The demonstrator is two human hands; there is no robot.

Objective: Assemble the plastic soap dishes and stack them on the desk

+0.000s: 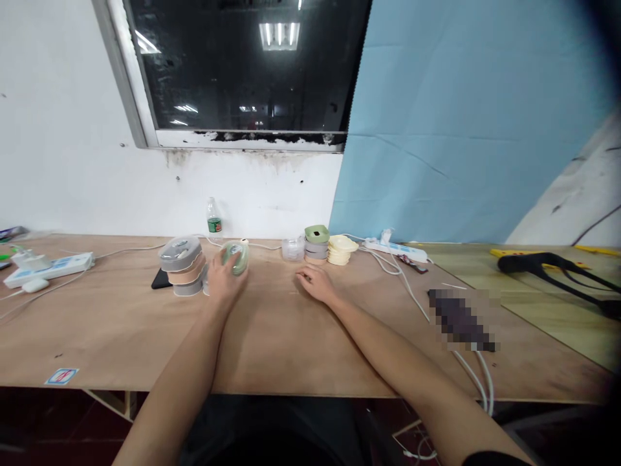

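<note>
My left hand [226, 279] grips a small green container with a clear lid [236, 254], fingers bent over its top. Just left of it stands a stack of lidded containers [183, 264] in grey and peach. My right hand [316, 283] rests on the table with its fingers curled together, and I see nothing in them. Behind that hand are clear plastic pieces [293, 249], a pile of grey and peach bowls with a green square one [316, 234] on top, and a pile of pale yellow bowls [339, 250]. My left palm hides part of the green container.
A plastic bottle [213, 217] stands by the wall. Power strips [395, 249] with white cables lie at the right and far left. A dark, pixelated object [460, 320] and a black strap [548, 268] are on the right. A dark flat object [161, 279] lies beside the container stack.
</note>
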